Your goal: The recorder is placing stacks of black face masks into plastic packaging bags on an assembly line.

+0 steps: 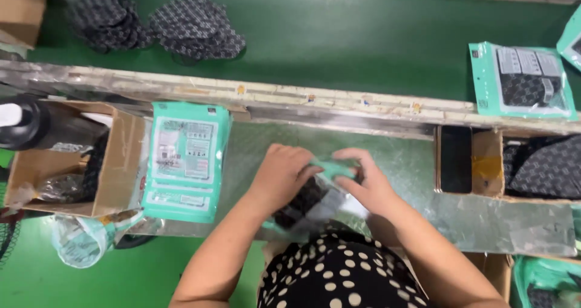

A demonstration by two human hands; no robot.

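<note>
My left hand (283, 173) and my right hand (363, 181) both grip one teal and clear plastic pouch (315, 205) over a steel worktop (411, 162). A dark patterned fabric piece shows inside the pouch. My left fingers pinch the teal top edge; my right hand holds the same edge from the other side. A stack of empty teal pouches (184, 162) lies to the left of my left hand.
A cardboard box (115, 162) with a black bottle (30, 123) sits far left. A phone (456, 158) and a box of dark patterned fabric (544, 165) are at right. On the green belt (339, 35) lie loose fabric pieces (193, 26) and a filled pouch (520, 78).
</note>
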